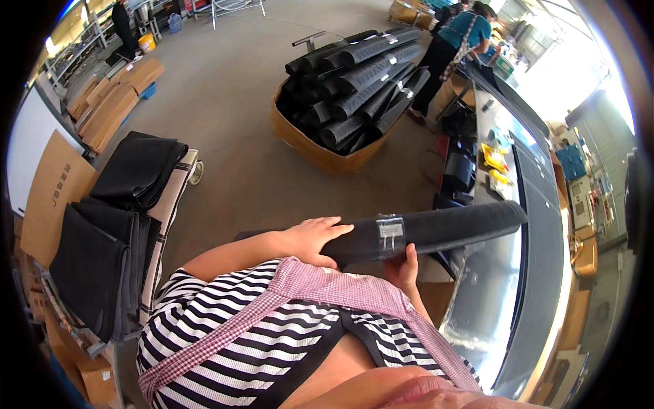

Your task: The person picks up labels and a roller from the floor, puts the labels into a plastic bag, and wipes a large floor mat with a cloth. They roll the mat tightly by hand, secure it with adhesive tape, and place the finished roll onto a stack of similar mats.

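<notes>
A long black rolled sheet (pixel 456 226) lies across in front of my waist, its right end angled slightly up over the workbench (pixel 485 286). Clear tape with a white label (pixel 391 229) is fixed round its middle. My left hand (pixel 315 240) grips the roll left of the label, fingers over the top and thumb low. From below, my right hand (pixel 402 267) supports it just under the label, with the thumb up against the near side; its other fingers are mostly hidden behind the roll.
A cardboard box (pixel 320 155) full of similar black rolls (pixel 361 82) stands ahead on the floor. Folded black sheets (pixel 92 262) are stacked at left beside cardboard (pixel 54 198). Yellow packets (pixel 495 158) lie on the bench. A co-worker (pixel 463 41) bends over its far end.
</notes>
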`<action>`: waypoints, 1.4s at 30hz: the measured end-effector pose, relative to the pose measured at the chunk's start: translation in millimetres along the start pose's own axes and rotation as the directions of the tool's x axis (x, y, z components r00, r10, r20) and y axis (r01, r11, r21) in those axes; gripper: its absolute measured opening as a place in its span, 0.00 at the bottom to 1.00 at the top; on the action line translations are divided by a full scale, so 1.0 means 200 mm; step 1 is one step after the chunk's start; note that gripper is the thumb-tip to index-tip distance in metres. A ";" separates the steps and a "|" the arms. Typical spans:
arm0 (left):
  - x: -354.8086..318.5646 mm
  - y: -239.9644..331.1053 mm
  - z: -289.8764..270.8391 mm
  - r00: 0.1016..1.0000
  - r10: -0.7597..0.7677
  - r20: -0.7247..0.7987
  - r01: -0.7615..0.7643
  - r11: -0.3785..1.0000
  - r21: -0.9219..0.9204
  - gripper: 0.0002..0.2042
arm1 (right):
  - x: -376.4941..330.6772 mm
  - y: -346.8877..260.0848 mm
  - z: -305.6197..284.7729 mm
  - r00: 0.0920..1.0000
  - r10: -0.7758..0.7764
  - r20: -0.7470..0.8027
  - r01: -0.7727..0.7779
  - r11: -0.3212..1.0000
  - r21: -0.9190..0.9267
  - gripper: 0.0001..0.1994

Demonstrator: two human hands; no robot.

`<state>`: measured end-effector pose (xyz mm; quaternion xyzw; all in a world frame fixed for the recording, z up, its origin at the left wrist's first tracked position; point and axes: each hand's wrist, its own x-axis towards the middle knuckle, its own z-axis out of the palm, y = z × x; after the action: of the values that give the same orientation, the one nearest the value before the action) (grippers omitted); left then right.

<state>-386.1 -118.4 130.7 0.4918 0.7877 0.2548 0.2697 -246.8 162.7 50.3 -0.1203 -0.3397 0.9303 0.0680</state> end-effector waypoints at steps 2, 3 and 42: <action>0.21 -0.06 -0.04 0.996 -0.078 -0.039 0.081 0.991 0.107 0.54 | 0.33 0.02 -0.07 0.994 0.093 0.052 -0.095 0.995 0.022 0.26; 0.32 -0.09 -0.06 0.992 -0.109 -0.060 0.118 0.980 0.157 0.56 | 0.48 0.02 -0.11 0.993 0.114 0.042 -0.115 0.993 0.022 0.25; 1.94 -2.47 -2.26 0.589 0.086 -0.804 -0.152 0.988 -0.005 0.57 | 4.06 -0.36 1.23 0.983 0.030 0.183 0.120 0.652 -0.749 0.37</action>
<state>-1150.5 -18.1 61.8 0.3665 0.7804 0.4941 -0.1121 -1091.9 235.4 135.5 -0.0450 -0.7037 0.7091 0.0040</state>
